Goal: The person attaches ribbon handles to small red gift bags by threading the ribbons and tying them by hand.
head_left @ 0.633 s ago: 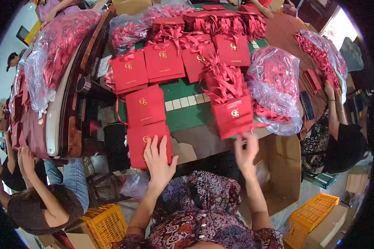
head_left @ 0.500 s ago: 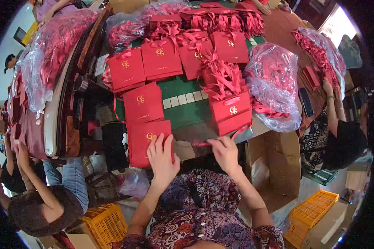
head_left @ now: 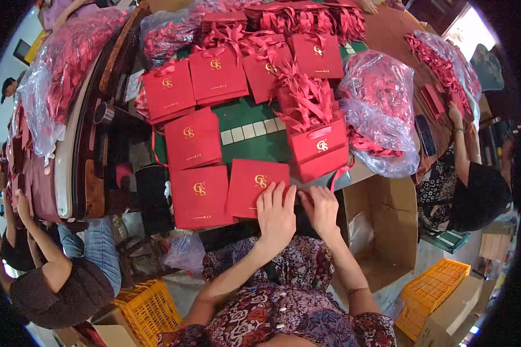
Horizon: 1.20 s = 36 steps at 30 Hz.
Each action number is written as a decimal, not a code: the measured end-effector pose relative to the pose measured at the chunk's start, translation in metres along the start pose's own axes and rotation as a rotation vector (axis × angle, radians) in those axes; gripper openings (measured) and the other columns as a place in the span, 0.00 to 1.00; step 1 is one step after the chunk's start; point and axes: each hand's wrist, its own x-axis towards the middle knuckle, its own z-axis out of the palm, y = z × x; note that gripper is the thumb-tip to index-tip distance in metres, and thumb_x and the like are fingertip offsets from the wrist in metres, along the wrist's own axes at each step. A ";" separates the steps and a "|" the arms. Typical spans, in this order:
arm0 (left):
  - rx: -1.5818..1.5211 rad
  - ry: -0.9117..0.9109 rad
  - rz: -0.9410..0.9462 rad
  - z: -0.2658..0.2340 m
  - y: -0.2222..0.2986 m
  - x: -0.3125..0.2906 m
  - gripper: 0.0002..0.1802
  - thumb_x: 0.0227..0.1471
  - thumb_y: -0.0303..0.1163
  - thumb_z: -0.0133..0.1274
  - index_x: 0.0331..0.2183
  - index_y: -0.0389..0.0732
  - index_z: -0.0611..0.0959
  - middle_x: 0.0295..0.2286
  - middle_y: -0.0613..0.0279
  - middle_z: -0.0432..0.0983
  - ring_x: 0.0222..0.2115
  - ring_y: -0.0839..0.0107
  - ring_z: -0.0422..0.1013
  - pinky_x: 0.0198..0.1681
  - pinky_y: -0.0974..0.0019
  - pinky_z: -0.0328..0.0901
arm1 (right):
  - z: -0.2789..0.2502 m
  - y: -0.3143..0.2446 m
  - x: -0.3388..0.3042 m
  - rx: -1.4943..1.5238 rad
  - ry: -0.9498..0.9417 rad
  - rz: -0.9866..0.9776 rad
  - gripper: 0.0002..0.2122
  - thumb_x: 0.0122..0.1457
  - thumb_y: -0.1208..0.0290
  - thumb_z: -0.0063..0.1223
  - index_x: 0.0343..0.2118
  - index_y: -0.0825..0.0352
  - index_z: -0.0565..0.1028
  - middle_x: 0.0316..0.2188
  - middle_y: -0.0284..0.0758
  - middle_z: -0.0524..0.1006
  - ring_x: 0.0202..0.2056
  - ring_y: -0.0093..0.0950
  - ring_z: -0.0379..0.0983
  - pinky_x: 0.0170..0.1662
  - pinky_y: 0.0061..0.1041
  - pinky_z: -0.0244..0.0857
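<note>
A flat red paper gift bag (head_left: 255,176) with a gold emblem lies in front of me at the table's near edge. My left hand (head_left: 276,217) rests on its lower right part, fingers stretched out and apart. Close to the bag's right edge is my right hand (head_left: 323,211), fingers bent, thumb apart, with nothing visible in them. To the left lies a stack of like red bags (head_left: 200,202), partly overlapped by another stack (head_left: 194,141) behind it. Beyond my right hand stands a row of red bags (head_left: 318,153) with ribbon handles.
More red bag stacks (head_left: 217,75) cover the green mat (head_left: 252,151) further back. A clear plastic sack of red bags (head_left: 382,110) sits at the right. Below the table are an open cardboard box (head_left: 391,231) and yellow crates (head_left: 431,295). Other people work on both sides.
My left hand has moved right, and one bag from the near left stack now lies beside that stack. My right hand has shifted slightly; the red ribbon blurred at its fingertips no longer shows.
</note>
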 end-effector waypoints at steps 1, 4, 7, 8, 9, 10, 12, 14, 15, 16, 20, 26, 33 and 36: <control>0.006 -0.007 0.000 0.004 0.000 0.000 0.35 0.41 0.27 0.56 0.55 0.40 0.71 0.54 0.50 0.65 0.57 0.50 0.59 0.59 0.48 0.54 | -0.001 0.000 0.000 0.041 0.007 0.016 0.05 0.55 0.71 0.60 0.30 0.66 0.75 0.23 0.39 0.74 0.26 0.40 0.72 0.30 0.38 0.65; -0.023 -0.056 -0.025 0.010 0.005 -0.003 0.35 0.43 0.28 0.58 0.56 0.41 0.71 0.54 0.50 0.65 0.57 0.51 0.59 0.58 0.49 0.56 | -0.002 0.000 0.001 0.086 0.053 0.030 0.04 0.54 0.73 0.60 0.31 0.65 0.77 0.22 0.39 0.75 0.25 0.39 0.72 0.29 0.37 0.65; -0.171 -0.100 -0.042 0.004 0.003 -0.007 0.34 0.48 0.36 0.60 0.56 0.40 0.70 0.54 0.49 0.65 0.56 0.49 0.60 0.56 0.48 0.58 | -0.005 -0.003 -0.002 0.152 0.083 0.135 0.03 0.54 0.74 0.60 0.30 0.65 0.77 0.21 0.38 0.75 0.24 0.38 0.71 0.29 0.36 0.65; -0.219 -0.077 -0.039 0.003 -0.001 -0.007 0.32 0.50 0.36 0.58 0.56 0.38 0.70 0.52 0.48 0.66 0.54 0.49 0.62 0.55 0.49 0.60 | -0.005 -0.002 -0.003 0.150 0.068 0.162 0.03 0.52 0.75 0.62 0.28 0.64 0.77 0.20 0.37 0.74 0.23 0.37 0.71 0.29 0.35 0.64; -0.278 -0.062 -0.045 0.005 -0.007 -0.006 0.31 0.51 0.36 0.58 0.55 0.38 0.70 0.52 0.47 0.66 0.53 0.48 0.62 0.55 0.50 0.60 | -0.007 -0.003 -0.004 0.150 0.068 0.163 0.03 0.52 0.75 0.62 0.28 0.64 0.77 0.20 0.37 0.74 0.23 0.37 0.71 0.29 0.35 0.64; -0.336 -0.045 -0.053 0.007 -0.013 -0.004 0.30 0.52 0.35 0.57 0.55 0.37 0.71 0.51 0.47 0.67 0.52 0.48 0.63 0.55 0.51 0.60 | -0.010 -0.007 -0.004 0.194 0.094 0.158 0.04 0.51 0.75 0.62 0.28 0.64 0.77 0.21 0.37 0.74 0.23 0.37 0.71 0.29 0.35 0.64; -0.564 -0.025 -0.152 0.010 -0.021 -0.002 0.25 0.55 0.32 0.55 0.54 0.35 0.72 0.47 0.46 0.71 0.45 0.51 0.69 0.51 0.56 0.65 | -0.010 -0.011 -0.007 0.287 0.151 0.140 0.04 0.50 0.76 0.63 0.27 0.65 0.77 0.21 0.36 0.75 0.23 0.36 0.71 0.29 0.33 0.65; -0.931 -0.041 -0.331 0.010 -0.022 0.001 0.19 0.60 0.30 0.53 0.52 0.36 0.75 0.40 0.53 0.77 0.36 0.65 0.75 0.41 0.66 0.70 | -0.021 -0.022 -0.002 0.360 0.097 0.086 0.04 0.50 0.76 0.63 0.26 0.66 0.77 0.21 0.36 0.75 0.23 0.36 0.71 0.30 0.33 0.65; -1.110 -0.076 -0.395 0.013 -0.026 0.001 0.17 0.60 0.29 0.52 0.50 0.36 0.77 0.38 0.57 0.78 0.35 0.70 0.75 0.39 0.69 0.70 | -0.018 -0.025 -0.003 0.407 0.125 0.078 0.04 0.49 0.77 0.62 0.26 0.66 0.77 0.21 0.36 0.74 0.24 0.36 0.71 0.30 0.33 0.65; -1.291 -0.116 -0.457 0.013 -0.028 0.003 0.15 0.61 0.29 0.52 0.49 0.36 0.78 0.37 0.61 0.79 0.35 0.75 0.75 0.38 0.72 0.70 | -0.018 -0.025 -0.003 0.404 0.125 0.081 0.04 0.49 0.77 0.62 0.26 0.66 0.77 0.21 0.36 0.74 0.24 0.36 0.71 0.30 0.33 0.65; -1.355 -0.144 -0.507 0.011 -0.034 0.001 0.12 0.61 0.28 0.53 0.45 0.36 0.80 0.33 0.66 0.79 0.35 0.80 0.74 0.38 0.74 0.69 | -0.019 -0.028 -0.002 0.393 0.035 0.073 0.05 0.47 0.78 0.63 0.26 0.67 0.77 0.22 0.37 0.74 0.26 0.35 0.71 0.31 0.32 0.66; -1.417 -0.012 -0.633 0.010 -0.037 0.002 0.09 0.60 0.28 0.55 0.40 0.33 0.83 0.34 0.65 0.79 0.35 0.79 0.73 0.41 0.74 0.67 | -0.012 -0.037 0.005 0.417 0.070 0.106 0.10 0.47 0.77 0.67 0.33 0.67 0.78 0.31 0.37 0.79 0.35 0.35 0.75 0.38 0.31 0.68; -0.878 0.130 -0.323 0.010 -0.047 0.020 0.12 0.60 0.30 0.52 0.43 0.36 0.82 0.38 0.59 0.77 0.36 0.70 0.73 0.41 0.66 0.68 | 0.000 -0.047 0.012 0.453 0.076 0.206 0.05 0.52 0.77 0.64 0.32 0.69 0.79 0.30 0.38 0.80 0.33 0.33 0.76 0.38 0.28 0.68; -0.321 0.145 -0.168 0.011 -0.057 0.029 0.19 0.54 0.27 0.52 0.49 0.37 0.77 0.48 0.50 0.70 0.49 0.50 0.65 0.52 0.52 0.61 | 0.001 -0.044 0.010 0.462 0.069 0.242 0.05 0.53 0.76 0.62 0.32 0.70 0.79 0.30 0.38 0.80 0.33 0.32 0.77 0.38 0.27 0.70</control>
